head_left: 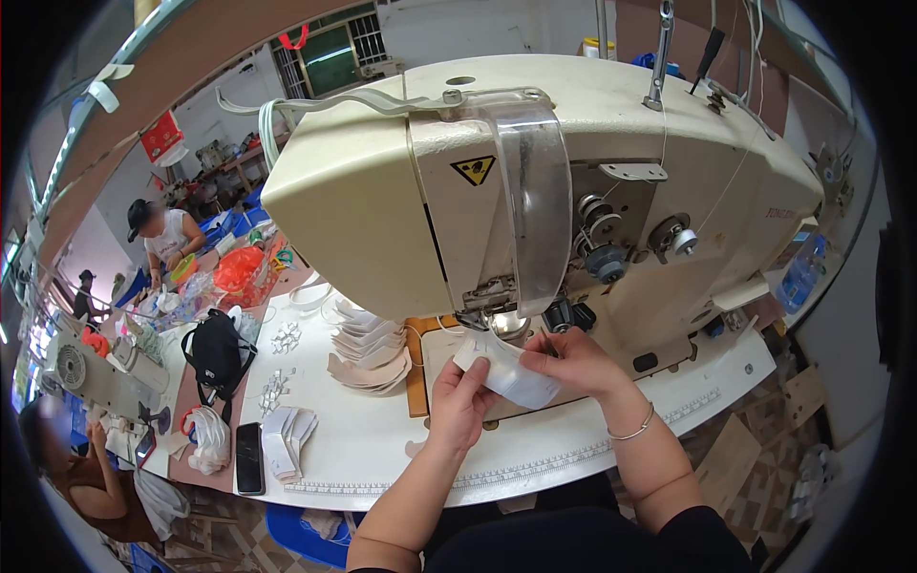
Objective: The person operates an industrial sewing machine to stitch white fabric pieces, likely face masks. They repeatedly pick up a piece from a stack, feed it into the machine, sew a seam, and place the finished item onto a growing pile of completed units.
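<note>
Both hands are at the front of a large cream sewing machine (363, 191), below its needle area. A curved white piece of fabric (523, 384) is stretched between them, its upper end close under the machine head. My left hand (462, 399) pinches the left side, thumb on top. My right hand (578, 363) grips the right upper edge with fingers closed; part of the fingers is hidden behind the piece. To the left of my hands lies a fanned stack of similar curved white and beige pieces (368, 349). The needle itself is too small to make out.
On the white table (353, 458) lie a black phone (249, 458), folded white pieces (288, 442) and small white scraps (274, 387). A black backpack (218, 353) sits further left. Two people work at the left; another sits farther back. A measuring scale runs along the front edge.
</note>
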Action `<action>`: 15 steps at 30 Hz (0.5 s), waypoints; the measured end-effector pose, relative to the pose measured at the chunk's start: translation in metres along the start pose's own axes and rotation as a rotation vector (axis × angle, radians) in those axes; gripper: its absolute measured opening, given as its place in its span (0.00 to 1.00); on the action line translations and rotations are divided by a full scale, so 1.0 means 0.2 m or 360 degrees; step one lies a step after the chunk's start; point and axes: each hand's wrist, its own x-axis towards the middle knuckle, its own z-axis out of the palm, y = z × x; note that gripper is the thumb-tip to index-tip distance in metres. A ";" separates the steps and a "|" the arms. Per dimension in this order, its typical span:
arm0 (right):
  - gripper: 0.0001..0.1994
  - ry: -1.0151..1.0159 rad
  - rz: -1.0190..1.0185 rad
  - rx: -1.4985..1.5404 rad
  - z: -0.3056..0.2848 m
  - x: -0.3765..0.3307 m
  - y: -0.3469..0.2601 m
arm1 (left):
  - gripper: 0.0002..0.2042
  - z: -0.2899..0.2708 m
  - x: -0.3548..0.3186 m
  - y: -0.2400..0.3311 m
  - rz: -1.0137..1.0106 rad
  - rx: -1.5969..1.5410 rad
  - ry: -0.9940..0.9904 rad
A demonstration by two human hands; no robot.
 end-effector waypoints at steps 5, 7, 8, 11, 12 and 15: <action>0.13 0.0080 -0.0038 -0.0014 0.03 0.01 0.01 | 0.12 -0.02 0.04 0.02 0.0017 0.0028 -0.0001; 0.13 0.0114 -0.0046 -0.0020 0.04 0.02 0.05 | 0.12 -0.01 0.04 0.04 0.0004 0.0061 0.0004; 0.12 0.0246 -0.0108 -0.0102 0.03 0.02 0.09 | 0.12 -0.01 0.04 0.04 -0.0007 0.0076 0.0004; 0.08 0.0794 -0.0490 -0.0343 0.04 0.04 0.12 | 0.12 -0.01 0.03 0.03 0.0004 -0.0001 0.0018; 0.07 0.1084 -0.0742 -0.0418 0.04 0.02 0.08 | 0.13 -0.01 0.02 0.02 0.0031 -0.0009 0.0022; 0.07 0.1271 -0.1071 -0.0649 0.06 0.06 0.04 | 0.14 -0.01 -0.02 -0.03 0.0037 -0.0029 0.0001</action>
